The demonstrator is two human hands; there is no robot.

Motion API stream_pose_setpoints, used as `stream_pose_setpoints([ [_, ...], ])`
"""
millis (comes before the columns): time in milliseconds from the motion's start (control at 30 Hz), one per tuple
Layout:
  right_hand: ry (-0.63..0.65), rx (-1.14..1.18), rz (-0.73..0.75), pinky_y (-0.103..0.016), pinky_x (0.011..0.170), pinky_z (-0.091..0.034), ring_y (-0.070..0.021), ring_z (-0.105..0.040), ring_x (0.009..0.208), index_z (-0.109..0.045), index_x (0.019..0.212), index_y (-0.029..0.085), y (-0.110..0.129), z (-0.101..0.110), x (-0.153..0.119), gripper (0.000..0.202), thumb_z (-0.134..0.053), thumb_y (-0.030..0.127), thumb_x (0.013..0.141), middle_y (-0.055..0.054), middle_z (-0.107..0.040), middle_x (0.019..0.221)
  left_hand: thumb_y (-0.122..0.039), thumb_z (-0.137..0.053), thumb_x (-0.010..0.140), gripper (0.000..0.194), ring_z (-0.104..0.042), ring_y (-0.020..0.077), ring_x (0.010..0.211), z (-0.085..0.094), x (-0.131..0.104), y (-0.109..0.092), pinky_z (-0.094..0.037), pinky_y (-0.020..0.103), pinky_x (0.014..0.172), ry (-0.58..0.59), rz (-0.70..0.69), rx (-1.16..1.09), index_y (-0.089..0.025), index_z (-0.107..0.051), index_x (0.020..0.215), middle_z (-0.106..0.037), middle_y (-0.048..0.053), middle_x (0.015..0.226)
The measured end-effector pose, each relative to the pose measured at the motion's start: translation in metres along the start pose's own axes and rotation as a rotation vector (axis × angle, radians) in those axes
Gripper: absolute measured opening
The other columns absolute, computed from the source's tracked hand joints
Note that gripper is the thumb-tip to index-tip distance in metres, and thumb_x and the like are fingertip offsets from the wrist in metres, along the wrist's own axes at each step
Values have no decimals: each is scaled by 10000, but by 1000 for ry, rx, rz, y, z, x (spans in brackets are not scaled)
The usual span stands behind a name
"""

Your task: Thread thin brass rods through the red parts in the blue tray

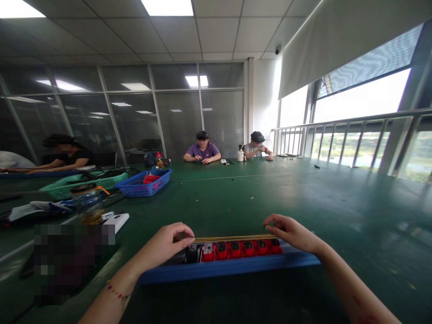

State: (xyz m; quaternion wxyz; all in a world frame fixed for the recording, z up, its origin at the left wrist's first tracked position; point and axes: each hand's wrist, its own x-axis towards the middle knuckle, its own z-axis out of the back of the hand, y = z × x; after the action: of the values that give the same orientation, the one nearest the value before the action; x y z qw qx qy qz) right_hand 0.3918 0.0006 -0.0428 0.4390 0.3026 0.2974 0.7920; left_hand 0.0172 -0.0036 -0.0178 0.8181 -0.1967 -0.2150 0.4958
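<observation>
A long blue housing (229, 266), like a power strip's shell, lies on the table before me. A row of red socket pieces (235, 249) sits inside it, with dark parts at the left end. Thin yellow strips (232, 238) run along its far side. At the left end, my left hand (170, 240) has thumb and forefinger closed at the tips of the yellow strips. My right hand (286, 229) hovers over the right end with fingers bent and slightly apart; I see nothing between them. Its underside hides the strips' right end.
To the left stand a blue basket (143, 185) with a red piece, a green basket (84, 184) of cables, and a jar (88, 204). A white object (118, 221) lies nearby. Several people sit around the green table (216, 202).
</observation>
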Motion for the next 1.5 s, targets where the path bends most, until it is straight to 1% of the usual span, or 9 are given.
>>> stream_pose_setpoints([
  [233,125,-89,-51,-209,478,-291,-93,-355,526,-569,909,172,-7,5,-3,344,-456,484,819,47,-406,579,-471,-419,809,332,-558,162,802,-8,-1,1,-414,224,681,106,-10,31,-229,-621,914,-609,10,917],
  [400,171,-126,-36,-207,475,-291,-97,-376,531,-575,975,173,-7,6,-4,394,-478,511,797,40,-429,586,-543,-360,814,436,-554,105,593,-8,-3,-2,-419,210,559,204,63,-23,-242,-573,1046,-577,21,1029],
  [567,217,-130,-43,-207,472,-315,-111,-425,544,-611,981,170,-6,6,-3,444,-519,540,754,11,-502,612,-532,-422,794,383,-545,181,870,-6,-1,-6,-400,231,725,166,-44,88,-246,-626,948,-612,16,947],
  [767,219,-108,-15,-229,554,-398,-158,-519,653,-650,968,166,0,0,2,477,-493,561,753,-28,-608,748,-508,-437,795,348,-546,178,866,0,-3,-6,-390,230,728,187,-15,127,-252,-621,942,-610,7,940],
  [933,230,-83,12,-227,581,-408,-163,-532,691,-642,994,166,5,-4,4,475,-493,551,759,-34,-618,804,-522,-428,794,360,-541,171,862,4,-6,-4,-396,231,736,221,-5,104,-247,-619,928,-603,0,928],
  [1100,184,-41,-3,-208,496,-338,-110,-443,565,-598,1035,169,3,0,0,426,-473,503,801,9,-516,641,-515,-453,776,380,-533,164,822,0,-5,2,-405,230,686,134,-11,87,-243,-583,1007,-561,18,1003],
  [1233,166,-42,7,-208,480,-299,-93,-377,524,-612,964,171,-3,3,-1,369,-491,478,800,40,-436,581,-482,-436,799,330,-530,143,751,-2,-4,2,-401,220,640,153,-22,77,-235,-591,954,-555,12,964],
  [1367,132,-66,-4,-213,492,-312,-98,-391,532,-618,936,162,-8,4,0,372,-499,482,790,34,-460,588,-446,-427,815,296,-530,147,782,-3,-5,-2,-400,221,664,155,-43,70,-237,-597,937,-557,9,950],
  [1500,176,-72,-30,-219,510,-348,-115,-443,560,-615,955,160,-5,5,0,401,-478,500,793,12,-523,626,-440,-410,825,304,-532,159,843,-3,-5,-4,-397,233,729,194,-57,63,-235,-611,924,-569,12,934],
])
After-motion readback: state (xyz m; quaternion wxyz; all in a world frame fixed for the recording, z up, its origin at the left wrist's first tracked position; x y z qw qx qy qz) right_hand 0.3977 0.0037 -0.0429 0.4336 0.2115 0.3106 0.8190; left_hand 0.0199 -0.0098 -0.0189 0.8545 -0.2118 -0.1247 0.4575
